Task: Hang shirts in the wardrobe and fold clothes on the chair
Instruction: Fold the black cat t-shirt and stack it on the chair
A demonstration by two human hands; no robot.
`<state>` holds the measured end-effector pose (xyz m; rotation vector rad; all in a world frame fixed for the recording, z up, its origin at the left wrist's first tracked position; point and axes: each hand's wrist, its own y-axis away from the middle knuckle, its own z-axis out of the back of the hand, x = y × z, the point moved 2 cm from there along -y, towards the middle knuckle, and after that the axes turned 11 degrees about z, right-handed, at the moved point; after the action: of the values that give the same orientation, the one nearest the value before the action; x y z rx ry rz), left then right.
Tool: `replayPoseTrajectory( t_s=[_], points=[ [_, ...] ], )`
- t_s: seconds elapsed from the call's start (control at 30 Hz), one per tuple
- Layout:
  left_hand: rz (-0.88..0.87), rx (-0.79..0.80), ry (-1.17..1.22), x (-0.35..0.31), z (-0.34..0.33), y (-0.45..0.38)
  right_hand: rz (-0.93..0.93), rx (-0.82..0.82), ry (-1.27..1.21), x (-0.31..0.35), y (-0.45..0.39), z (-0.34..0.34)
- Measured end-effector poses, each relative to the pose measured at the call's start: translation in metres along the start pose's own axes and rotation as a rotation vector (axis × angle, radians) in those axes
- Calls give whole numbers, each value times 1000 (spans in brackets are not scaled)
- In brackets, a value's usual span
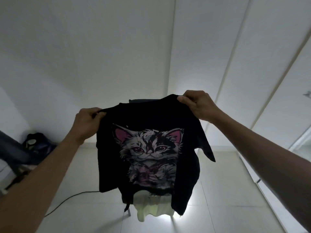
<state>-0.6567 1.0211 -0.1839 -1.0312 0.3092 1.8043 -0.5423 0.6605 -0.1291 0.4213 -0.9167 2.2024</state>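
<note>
Black cat-print shirt (151, 148) hangs between left hand (87, 123) and right hand (196, 103), each pinching a shoulder.

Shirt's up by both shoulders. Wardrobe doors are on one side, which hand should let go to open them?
Right. The right hand pinches the black cat shirt nearest the white wardrobe doors along that side; the left hand can likely keep its grip alone.

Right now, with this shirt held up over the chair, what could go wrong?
The black cat shirt hangs from pinches by the left hand and right hand, so a loose pinch may drop one shoulder. Its hem hangs close to the pale garment on the chair and might drag it off. The cable on the floor could trip you.
</note>
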Motion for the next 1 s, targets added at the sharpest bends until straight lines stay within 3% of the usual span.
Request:
replayPoseTrajectory(
  t_s=[0.07,0.13,0.23,0.3,0.4,0.57,0.73,0.8,0.87,0.93,1.0],
  points=[
    [162,68,275,1,-14,0,-65,-52,-131,0,5,-18],
    [209,34,379,7,-16,-5,-64,-5,1,-4,10,-27],
    [-29,-102,-25,31,-4,-17,-42,110,320,-8,15,-31],
    [-155,-126,-260,49,4,-21,-64,47,394,-12,18,-30],
    [-202,-133,-259,73,6,-23,-97,41,476,-12,25,-40],
    [-137,-104,-99,86,1,-17,-117,135,355,-9,45,-66],
    [-102,-19,-312,89,12,-1,-236,93,507,-7,73,-55],
    [-147,10,-188,78,20,9,-269,-15,389,-1,83,-45],
    [-150,39,-54,64,28,19,-302,-39,103,8,93,-34],
    [-125,38,53,49,33,33,-313,110,-127,16,106,-19],
    [-81,49,138,35,33,50,-274,263,-111,22,119,-5]
  ],
)
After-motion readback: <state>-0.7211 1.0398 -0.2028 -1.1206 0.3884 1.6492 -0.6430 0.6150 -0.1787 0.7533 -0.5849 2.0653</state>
